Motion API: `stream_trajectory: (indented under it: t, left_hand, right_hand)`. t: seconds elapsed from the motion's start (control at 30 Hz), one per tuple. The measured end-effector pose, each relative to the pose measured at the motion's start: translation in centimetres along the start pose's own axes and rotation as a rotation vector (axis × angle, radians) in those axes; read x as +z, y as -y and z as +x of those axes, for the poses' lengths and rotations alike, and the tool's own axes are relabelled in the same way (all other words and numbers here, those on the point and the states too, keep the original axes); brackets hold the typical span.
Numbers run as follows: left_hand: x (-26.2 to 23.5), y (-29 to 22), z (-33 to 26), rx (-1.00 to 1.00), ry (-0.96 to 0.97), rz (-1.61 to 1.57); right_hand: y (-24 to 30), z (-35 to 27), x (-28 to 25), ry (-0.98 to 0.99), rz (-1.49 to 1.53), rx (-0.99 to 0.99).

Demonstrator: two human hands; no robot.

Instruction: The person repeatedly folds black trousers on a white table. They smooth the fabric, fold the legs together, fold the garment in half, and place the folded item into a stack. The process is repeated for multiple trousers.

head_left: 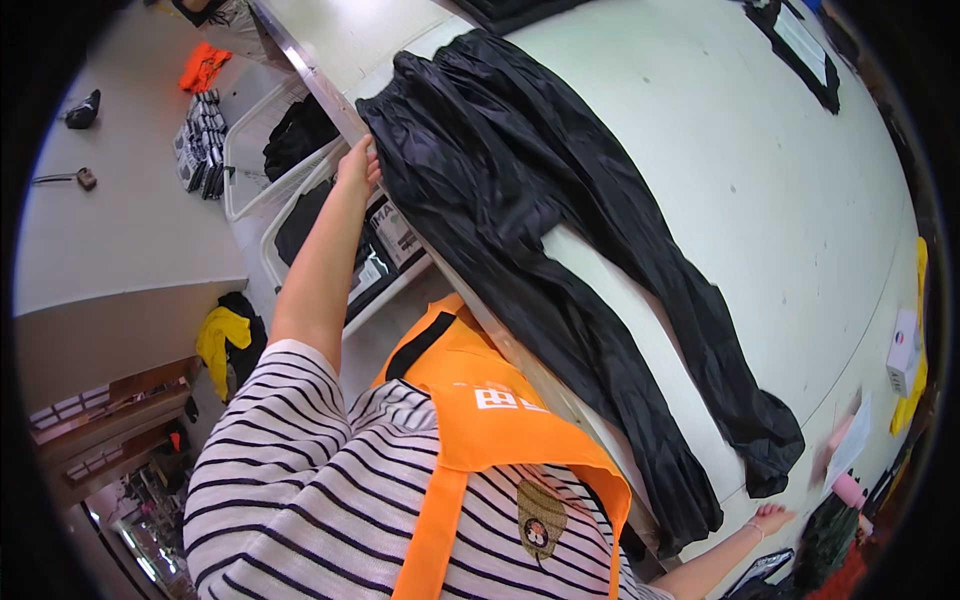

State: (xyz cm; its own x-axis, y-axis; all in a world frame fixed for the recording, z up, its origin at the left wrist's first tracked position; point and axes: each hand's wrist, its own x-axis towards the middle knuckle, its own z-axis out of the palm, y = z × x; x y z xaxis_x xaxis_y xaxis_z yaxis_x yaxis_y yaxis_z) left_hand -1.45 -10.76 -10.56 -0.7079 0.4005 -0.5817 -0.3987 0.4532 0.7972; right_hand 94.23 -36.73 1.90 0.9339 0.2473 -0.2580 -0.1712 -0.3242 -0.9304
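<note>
A pair of black trousers (560, 230) lies flat on a white table (760, 190), waistband at the upper left and legs running to the lower right. My left hand (357, 165) reaches along the table edge and pinches the waistband corner. My right hand (772, 519) rests with its fingers apart on the table by the leg hems (770, 460), beside the fabric and holding nothing. I wear a striped shirt and an orange vest (480, 410).
White wire baskets (262, 150) with dark garments stand beside the table below my left arm. An orange garment (205, 66) and a yellow one (220, 338) lie on the floor. Another black garment (800, 50), a small white box (905, 352) and a paper sheet (852, 440) lie on the table.
</note>
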Motion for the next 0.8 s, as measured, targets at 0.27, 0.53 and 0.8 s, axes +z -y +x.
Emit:
stream_trajectory:
  t: [0.27,0.53,0.8]
  left_hand:
    - [2.2,-4.3,0.3,0.006,0.501,-0.165]
    - [1.0,-6.1,-2.7,0.576,0.387,0.234]
    - [-1.8,-8.2,-0.7,0.582,0.585,0.256]
  right_hand:
    - [1.1,-42.4,38.8,0.999,0.02,0.115]
    - [-2.9,-69.0,60.4,1.701,-0.122,-0.637]
    - [-1.7,-69.1,63.7,2.139,-0.369,-0.429]
